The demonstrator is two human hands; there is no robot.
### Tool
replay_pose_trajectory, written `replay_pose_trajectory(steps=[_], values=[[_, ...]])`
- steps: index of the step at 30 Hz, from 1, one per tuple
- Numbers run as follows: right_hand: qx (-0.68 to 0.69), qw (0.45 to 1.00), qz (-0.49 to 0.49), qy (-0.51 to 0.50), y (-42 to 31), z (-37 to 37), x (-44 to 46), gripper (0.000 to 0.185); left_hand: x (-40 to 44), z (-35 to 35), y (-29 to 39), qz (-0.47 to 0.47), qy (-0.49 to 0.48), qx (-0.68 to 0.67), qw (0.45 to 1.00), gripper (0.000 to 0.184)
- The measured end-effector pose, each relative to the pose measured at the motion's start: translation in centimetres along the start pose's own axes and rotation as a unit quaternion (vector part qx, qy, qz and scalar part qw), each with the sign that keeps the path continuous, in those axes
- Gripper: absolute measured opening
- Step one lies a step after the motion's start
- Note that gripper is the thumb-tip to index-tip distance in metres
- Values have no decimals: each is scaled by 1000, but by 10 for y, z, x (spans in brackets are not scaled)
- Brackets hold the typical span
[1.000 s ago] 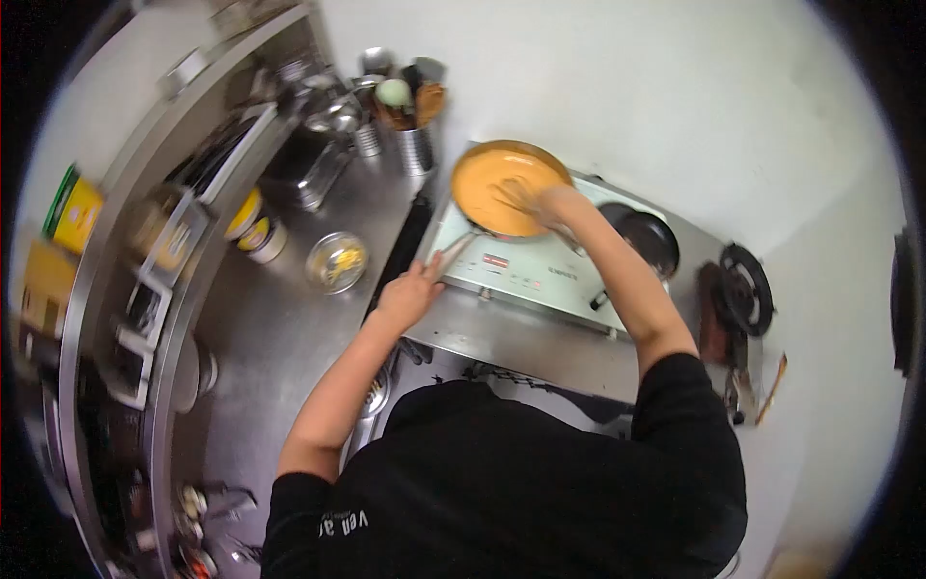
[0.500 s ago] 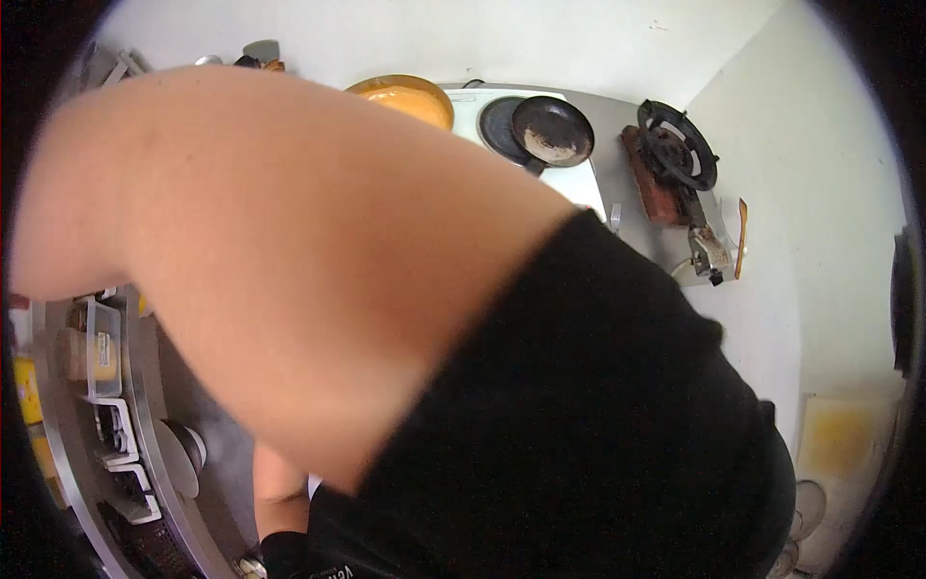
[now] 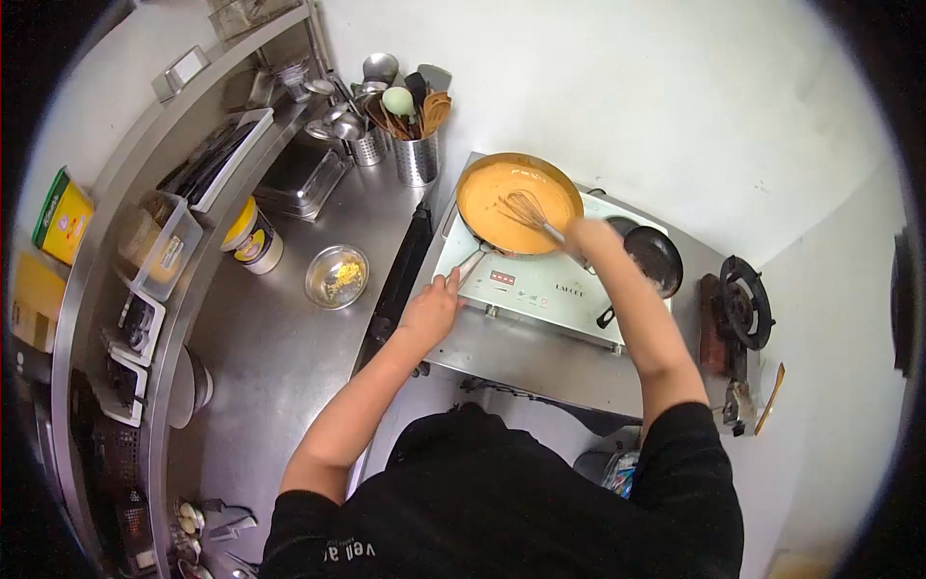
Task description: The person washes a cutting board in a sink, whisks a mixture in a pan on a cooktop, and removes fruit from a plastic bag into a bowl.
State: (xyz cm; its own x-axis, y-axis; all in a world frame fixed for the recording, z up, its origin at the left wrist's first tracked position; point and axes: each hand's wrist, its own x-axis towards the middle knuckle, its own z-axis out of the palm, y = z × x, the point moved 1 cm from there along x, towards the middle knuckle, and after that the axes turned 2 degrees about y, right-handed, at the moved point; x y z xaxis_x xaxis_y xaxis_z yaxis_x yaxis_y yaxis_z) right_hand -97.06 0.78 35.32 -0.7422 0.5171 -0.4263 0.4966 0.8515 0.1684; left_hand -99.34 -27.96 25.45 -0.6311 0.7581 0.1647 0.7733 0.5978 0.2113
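My left hand (image 3: 433, 311) is closed around the handle (image 3: 471, 265) of a wide frying pan (image 3: 569, 183), which sits on the left burner of a white electric cooktop (image 3: 540, 314). A smooth orange sauce (image 3: 487, 201) covers the pan's bottom. Somewhat blurred, my right hand (image 3: 589, 238) grips a metal whisk (image 3: 526, 209) at the pan's right edge. The whisk's wires dip into the sauce. To the right, a small dark skillet (image 3: 654, 256) rests on the other burner.
A glass bowl (image 3: 337, 277) with yellow bits stands on the steel counter, left of the cooktop. Behind it are utensil holders (image 3: 416, 162) and a lidded tub (image 3: 255, 241). Shelves (image 3: 159, 386) curve along the left side. A gas burner (image 3: 747, 303) sits far right.
An arm that stretched across the view toward the left has withdrawn. Now my right hand is at the pan with the whisk, and my left hand on the pan handle has come into view.
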Motion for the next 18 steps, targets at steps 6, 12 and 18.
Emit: replay_pose_trajectory(steps=[6,12,18], values=[[109,956,-97,254,-25,73,65,33,32,6,3,-72,-57,-47,995,56],[48,972,-151,172,5,28,-28,29,33,7,-8,-67,-57,-43,995,56],[0,972,-98,212,38,11,10,27,30,5,-3,-79,-61,-48,994,57]])
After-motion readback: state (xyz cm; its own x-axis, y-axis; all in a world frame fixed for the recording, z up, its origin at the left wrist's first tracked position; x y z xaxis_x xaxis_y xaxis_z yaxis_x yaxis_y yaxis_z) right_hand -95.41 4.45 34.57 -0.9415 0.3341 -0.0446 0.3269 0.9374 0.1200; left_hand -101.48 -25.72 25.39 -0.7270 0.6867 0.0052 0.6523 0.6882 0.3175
